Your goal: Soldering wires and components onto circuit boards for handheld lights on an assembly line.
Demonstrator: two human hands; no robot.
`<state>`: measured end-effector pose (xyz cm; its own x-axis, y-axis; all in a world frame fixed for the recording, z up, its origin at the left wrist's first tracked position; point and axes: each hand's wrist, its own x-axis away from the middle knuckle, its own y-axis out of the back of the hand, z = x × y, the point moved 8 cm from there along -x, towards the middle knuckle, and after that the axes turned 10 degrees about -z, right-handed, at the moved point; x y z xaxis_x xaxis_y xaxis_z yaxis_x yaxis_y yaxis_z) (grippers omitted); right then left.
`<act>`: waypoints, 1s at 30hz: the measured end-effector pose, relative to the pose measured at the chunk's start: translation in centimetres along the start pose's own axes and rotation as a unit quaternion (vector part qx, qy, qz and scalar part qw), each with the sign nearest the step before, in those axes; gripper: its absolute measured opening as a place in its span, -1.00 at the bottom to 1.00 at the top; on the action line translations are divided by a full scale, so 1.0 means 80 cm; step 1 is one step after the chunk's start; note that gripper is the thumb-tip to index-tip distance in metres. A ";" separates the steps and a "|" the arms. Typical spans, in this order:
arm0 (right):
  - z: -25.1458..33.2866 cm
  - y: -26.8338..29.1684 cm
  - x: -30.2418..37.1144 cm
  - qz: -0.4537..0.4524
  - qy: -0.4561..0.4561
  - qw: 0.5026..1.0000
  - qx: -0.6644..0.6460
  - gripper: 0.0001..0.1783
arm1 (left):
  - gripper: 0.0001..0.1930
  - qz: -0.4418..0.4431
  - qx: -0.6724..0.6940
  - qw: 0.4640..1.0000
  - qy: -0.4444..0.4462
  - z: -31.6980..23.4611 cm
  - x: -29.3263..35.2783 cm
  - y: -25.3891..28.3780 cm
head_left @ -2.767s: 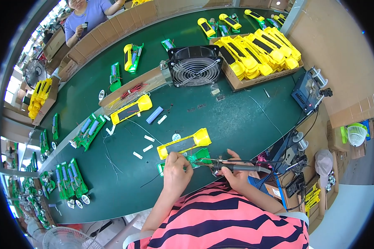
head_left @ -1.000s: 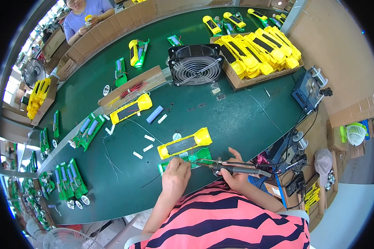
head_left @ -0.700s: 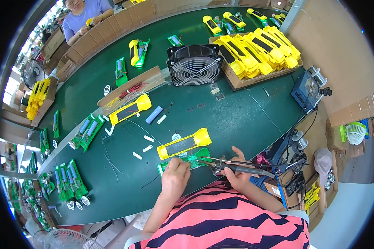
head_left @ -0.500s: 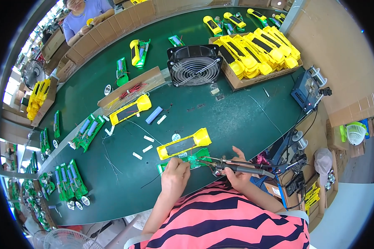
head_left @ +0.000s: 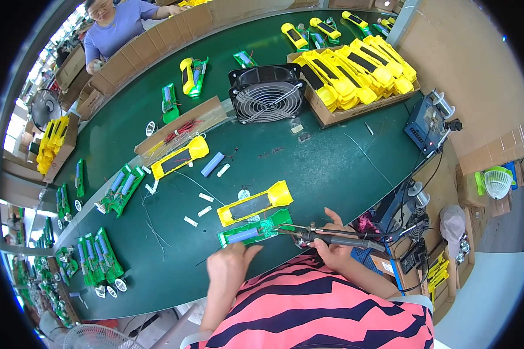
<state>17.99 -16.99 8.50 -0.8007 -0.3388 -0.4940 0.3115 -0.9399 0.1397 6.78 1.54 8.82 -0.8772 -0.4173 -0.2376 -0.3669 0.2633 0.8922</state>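
A green flashlight housing [head_left: 282, 218] lies on the table close in front of me, with a blue cylindrical battery [head_left: 243, 235] in its left part and a green circuit board [head_left: 266, 228] beside it. My right hand [head_left: 332, 247] is closed round a soldering iron [head_left: 340, 239], whose tip reaches the right part of the board. My left hand [head_left: 230, 266] is at the near left edge of the housing, fingers curled and thumb pointing right; what they grip, if anything, is hidden. Just behind the housing lies a yellow casing [head_left: 255, 205] with a dark panel.
Beyond stand a black fan [head_left: 268, 96] and a carton of yellow casings [head_left: 355, 72]. Several white strips [head_left: 205, 211], a loose blue battery [head_left: 212, 164] and another yellow casing [head_left: 180, 158] lie left. Battery-filled green housings [head_left: 99, 256] sit farther left; a blue soldering station [head_left: 428, 125] stands right.
My left hand has moved back toward me and left, off the board, uncovering the blue battery. My right hand still holds the soldering iron at the board. The person across has shifted.
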 end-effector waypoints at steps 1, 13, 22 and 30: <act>0.002 0.002 -0.001 -0.002 0.000 1.000 0.003 -0.80 | -0.75 0.015 -0.046 0.999 0.013 0.007 0.002 0.007; -0.007 -0.001 0.001 0.014 -0.048 0.999 -0.005 -0.83 | -0.72 -0.171 0.118 0.972 -0.107 -0.022 0.008 0.004; -0.015 0.009 0.005 -0.033 -0.058 0.998 0.006 -0.86 | -0.74 -0.108 0.107 0.977 -0.148 -0.041 -0.003 -0.010; -0.021 0.003 0.008 -0.023 -0.078 0.997 0.012 -0.86 | -0.74 -0.107 0.086 0.977 -0.163 -0.046 -0.004 -0.009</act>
<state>18.43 -17.40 6.75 -0.8837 -0.2970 -0.3618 0.2631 -0.9544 0.1411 8.48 -1.71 9.63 -0.8161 -0.1866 -0.5469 -0.5751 0.3551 0.7370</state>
